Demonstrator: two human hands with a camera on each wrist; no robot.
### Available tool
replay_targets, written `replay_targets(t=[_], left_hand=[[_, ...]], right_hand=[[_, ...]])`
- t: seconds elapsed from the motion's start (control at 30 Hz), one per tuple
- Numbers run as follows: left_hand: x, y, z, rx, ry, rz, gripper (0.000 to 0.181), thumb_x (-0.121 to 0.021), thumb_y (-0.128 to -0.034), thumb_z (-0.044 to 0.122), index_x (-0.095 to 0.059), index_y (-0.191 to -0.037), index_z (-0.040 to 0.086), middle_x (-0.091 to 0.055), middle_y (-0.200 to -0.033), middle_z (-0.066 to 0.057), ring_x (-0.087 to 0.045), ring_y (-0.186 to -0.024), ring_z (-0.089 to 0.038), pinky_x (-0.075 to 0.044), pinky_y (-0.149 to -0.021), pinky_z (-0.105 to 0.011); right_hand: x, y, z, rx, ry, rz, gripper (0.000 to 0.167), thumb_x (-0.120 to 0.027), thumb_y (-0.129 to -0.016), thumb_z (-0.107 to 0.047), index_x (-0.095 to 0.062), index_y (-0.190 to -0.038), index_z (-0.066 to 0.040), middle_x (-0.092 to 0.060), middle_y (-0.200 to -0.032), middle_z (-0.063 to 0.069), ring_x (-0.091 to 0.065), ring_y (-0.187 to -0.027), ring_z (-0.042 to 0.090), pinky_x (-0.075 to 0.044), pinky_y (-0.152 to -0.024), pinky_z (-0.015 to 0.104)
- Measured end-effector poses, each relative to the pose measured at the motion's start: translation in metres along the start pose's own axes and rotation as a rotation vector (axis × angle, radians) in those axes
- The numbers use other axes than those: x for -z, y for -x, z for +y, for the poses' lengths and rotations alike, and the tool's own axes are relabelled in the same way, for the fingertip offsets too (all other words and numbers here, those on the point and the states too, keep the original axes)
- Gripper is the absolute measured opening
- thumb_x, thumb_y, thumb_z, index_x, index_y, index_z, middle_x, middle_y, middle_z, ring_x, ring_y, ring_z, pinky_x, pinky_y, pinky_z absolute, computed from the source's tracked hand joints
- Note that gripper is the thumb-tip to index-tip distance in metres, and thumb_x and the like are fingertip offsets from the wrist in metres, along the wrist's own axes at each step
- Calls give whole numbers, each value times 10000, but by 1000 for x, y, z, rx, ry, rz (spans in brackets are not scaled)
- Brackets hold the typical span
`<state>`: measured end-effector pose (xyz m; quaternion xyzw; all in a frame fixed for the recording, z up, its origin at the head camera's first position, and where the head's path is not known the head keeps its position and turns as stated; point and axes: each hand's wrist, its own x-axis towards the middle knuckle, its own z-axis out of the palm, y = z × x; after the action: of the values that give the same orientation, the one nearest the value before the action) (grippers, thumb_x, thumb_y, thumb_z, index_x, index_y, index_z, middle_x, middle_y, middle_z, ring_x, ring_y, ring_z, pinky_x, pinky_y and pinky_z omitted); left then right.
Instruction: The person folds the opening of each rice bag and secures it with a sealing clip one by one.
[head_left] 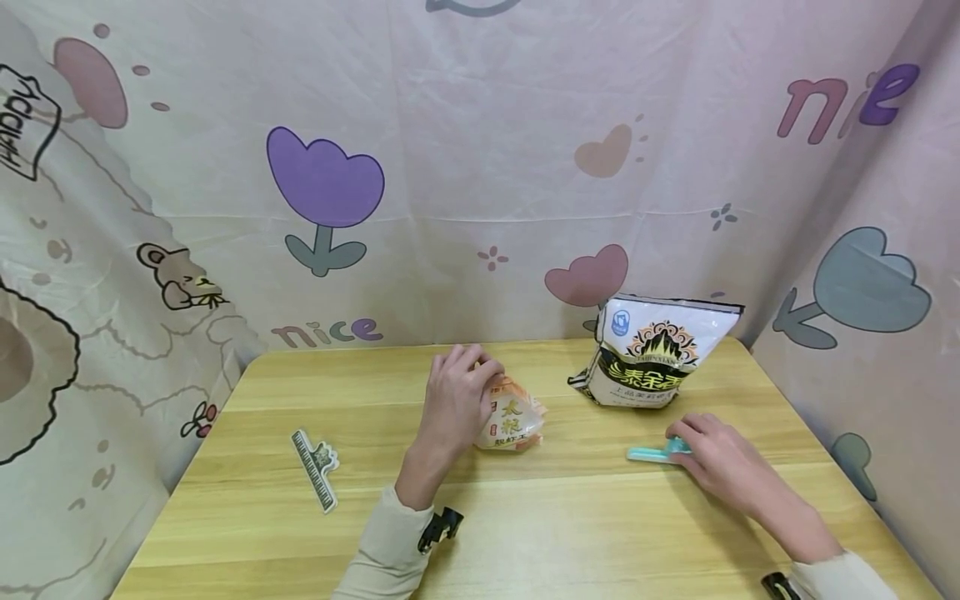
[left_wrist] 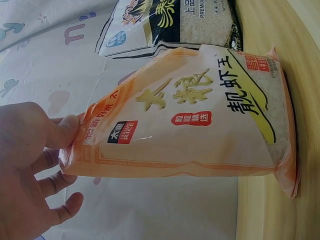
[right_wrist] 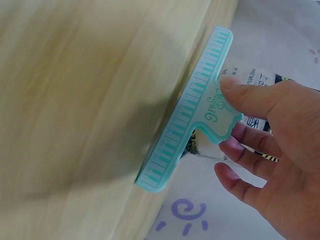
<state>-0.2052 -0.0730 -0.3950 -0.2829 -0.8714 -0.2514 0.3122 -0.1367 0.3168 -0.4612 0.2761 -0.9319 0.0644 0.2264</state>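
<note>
An orange and clear plastic bag of rice (left_wrist: 185, 115) stands upright on the table. My left hand (head_left: 457, 396) pinches its top edge between thumb and fingers, as the left wrist view shows. In the right wrist view, my right hand (right_wrist: 280, 140) holds a teal sealing clip (right_wrist: 192, 112) with a piano-key print by its handle. The thumb lies on the handle's face with fingertips behind it. The head view has this clip low over the table, in front of a white and black rice bag (head_left: 652, 354).
Toward the left of the wooden table (head_left: 247, 425) lies a second clip (head_left: 317, 468), black and white with a piano-key print. A patterned cloth (head_left: 450, 167) hangs along the back and both sides.
</note>
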Motion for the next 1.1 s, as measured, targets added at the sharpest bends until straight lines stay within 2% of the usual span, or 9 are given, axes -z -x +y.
replay_targets(t=[0.23,0.47,0.77,1.1], left_hand=[[0,0,-1,1,2,-1,79,-754,-918,63,-759,-903,141,-637,-923,19,-548,-888,-206,-404,-772,-368],[1,0,-1,-2,5,0,77,-750,-920,62,-760,-907,138,-637,-926,18,-551,-893,-208,-407,-776,-372],[1,0,0,-2,-2,1,78,-752,-923,67,-759,-904,142,-635,-929,23,-546,-890,-195,-404,-772,-367],[1,0,1,6,-6,-17,71,-742,-940,84,-760,-910,146,-638,-950,20,-561,-926,-202,-405,-790,-375]], right_hand=[[-1,-12,-9,-11,-19,12,335,-890,-736,-124,-703,-1009,-66,-659,-990,85,-645,-894,290,-566,-739,478],[-2,-23,-16,-17,-45,30,312,-877,-762,-140,-689,-1004,-84,-633,-967,32,-617,-839,203,-559,-706,423],[0,-35,-21,-40,-70,25,299,-870,-783,-137,-682,-1012,-101,-640,-1006,32,-623,-878,203,-572,-729,430],[1,-45,-24,-45,-100,38,299,-857,-794,-131,-677,-1030,-96,-610,-962,15,-597,-857,186,-561,-700,411]])
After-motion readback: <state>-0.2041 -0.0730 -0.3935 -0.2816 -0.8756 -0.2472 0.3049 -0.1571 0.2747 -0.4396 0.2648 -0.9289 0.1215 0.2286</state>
